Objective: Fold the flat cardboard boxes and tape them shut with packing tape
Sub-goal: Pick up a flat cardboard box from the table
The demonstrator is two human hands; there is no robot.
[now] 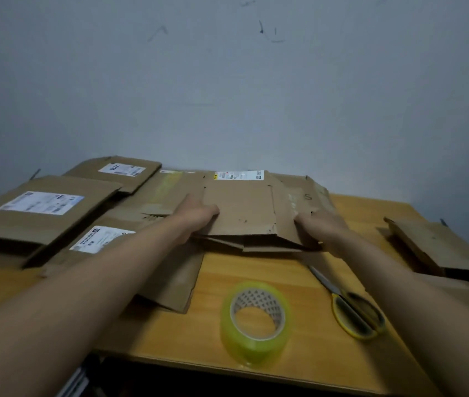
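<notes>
Both hands are gripping a flat cardboard box (242, 207) at frame centre: left hand (199, 216) clamped on its left edge, right hand (320, 224) on its right. Tape roll (254, 322) and scissors (351, 305) are lying lower centre-right on the table (256, 267); other flat boxes (41, 207) are sitting at left.

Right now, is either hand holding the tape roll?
No. The tape roll sits untouched on the table; both hands grip the flat box.
</notes>
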